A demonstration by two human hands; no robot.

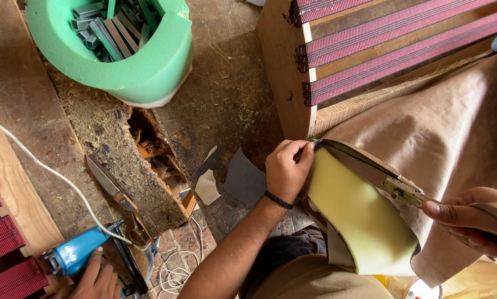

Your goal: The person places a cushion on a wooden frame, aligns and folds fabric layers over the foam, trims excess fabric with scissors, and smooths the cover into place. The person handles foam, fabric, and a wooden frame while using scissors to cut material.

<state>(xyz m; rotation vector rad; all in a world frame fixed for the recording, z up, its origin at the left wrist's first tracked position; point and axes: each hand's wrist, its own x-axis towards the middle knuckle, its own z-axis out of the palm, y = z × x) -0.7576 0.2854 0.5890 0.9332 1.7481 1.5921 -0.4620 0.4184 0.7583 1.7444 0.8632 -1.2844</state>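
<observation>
at the bottom right of the frame the right hand [473, 221] is closed around the handles of a pair of large metal shears with brass-coloured pivot [370, 169], whose blades run up and left along the edge of a pale yellow foam slab [359, 216]. just left of it, at centre, the left hand [287, 169], with a dark band at the wrist, pinches the tan cloth sheet [453, 127] and the foam's edge near the blade tips. the cloth drapes from the right over a wooden frame with maroon striped webbing straps [381, 50] in the upper right.

in the bottom left corner another person's hand [96, 279] rests by a blue power tool with a white cord [74, 252]. just above lie a second pair of steel scissors [113, 188] on the worn wooden surface [226, 94], beside a broken hole in it. small scraps of grey and beige material [226, 177] lie near the centre. at the upper left stands a green foam ring holding strips of metal staples [115, 44].
</observation>
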